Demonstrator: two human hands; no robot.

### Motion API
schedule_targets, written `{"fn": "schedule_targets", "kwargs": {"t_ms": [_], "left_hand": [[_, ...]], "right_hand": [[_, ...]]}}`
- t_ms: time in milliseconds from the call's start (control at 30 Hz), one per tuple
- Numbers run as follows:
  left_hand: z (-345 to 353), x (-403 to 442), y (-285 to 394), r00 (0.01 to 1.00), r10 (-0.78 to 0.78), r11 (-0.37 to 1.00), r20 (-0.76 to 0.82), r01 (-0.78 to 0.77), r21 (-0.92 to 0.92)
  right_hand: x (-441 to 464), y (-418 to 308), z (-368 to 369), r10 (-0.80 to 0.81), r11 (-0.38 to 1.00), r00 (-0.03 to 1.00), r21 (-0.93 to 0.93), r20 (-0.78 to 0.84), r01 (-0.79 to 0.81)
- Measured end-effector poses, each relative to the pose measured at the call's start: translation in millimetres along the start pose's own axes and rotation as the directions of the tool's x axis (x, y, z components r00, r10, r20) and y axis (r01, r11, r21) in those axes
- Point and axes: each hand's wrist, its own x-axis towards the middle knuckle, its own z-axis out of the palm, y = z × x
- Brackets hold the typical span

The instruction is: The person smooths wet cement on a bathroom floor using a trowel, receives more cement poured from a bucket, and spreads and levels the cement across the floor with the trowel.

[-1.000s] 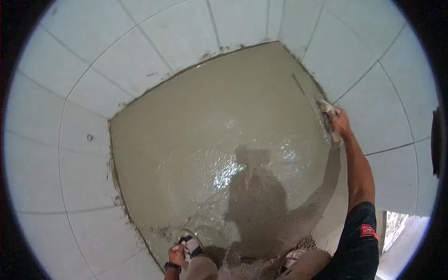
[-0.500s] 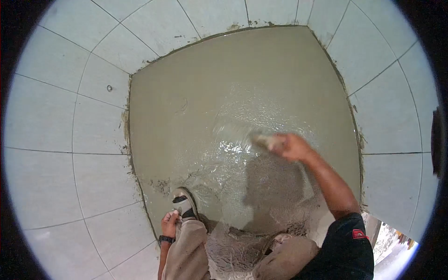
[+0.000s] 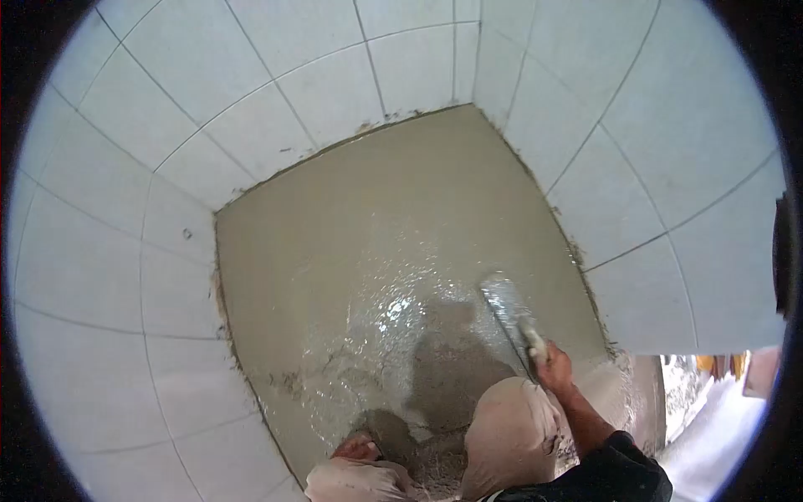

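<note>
My right hand (image 3: 554, 368) is wrapped round the pale handle of a finishing trowel (image 3: 504, 308). The trowel's long metal blade lies on the wet grey cement floor (image 3: 401, 192), right of the middle. Beyond my left knee (image 3: 355, 483), a reddish patch of skin (image 3: 357, 447) shows low in the view. It may be my left hand or a foot; its fingers cannot be made out. Glossy wet cement and my shadow lie between the trowel and that patch.
White tiled walls (image 3: 326, 92) border the cement at the back, left and right, with cement smears along their lower edges. Rougher cement (image 3: 288, 383) shows at the left. My right knee (image 3: 512, 427) is close to the trowel. Bright floor (image 3: 711, 439) and wooden pieces (image 3: 721, 365) appear at lower right.
My right hand and the trowel have come nearer to my body, by my right knee. My view has tilted and shifted. The sandalled foot and wristwatch seen earlier no longer show clearly.
</note>
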Motion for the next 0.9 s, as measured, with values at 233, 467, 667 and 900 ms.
{"fn": "schedule_targets", "kwargs": {"t_ms": [233,467,667,900], "left_hand": [[2.8,34.5,-104.5,0.971,0.235,0.962,-0.048,-0.226,0.152],[-25.4,-126.3,-96.4,0.993,0.113,0.986,0.030,-0.115,0.124],[-88.9,-258.7,-41.8,0.975,0.006,0.997,0.220,0.010,-0.072],[-113.6,-280.8,-45.4,0.965,-0.142,0.962,0.221,0.187,-0.200]], "right_hand": [[-80.8,-28.5,-70.7,0.222,0.952,0.972,-0.196,-0.079,-0.233],[-82.7,-216.7,-63.3,0.186,0.905,0.881,-0.424,0.435,0.019],[-147.0,-299.9,41.4,0.234,0.880,0.667,-0.445,0.707,0.164],[-200.0,-446.7,13.2,0.268,0.958,0.660,-0.269,0.702,-0.103]]}}
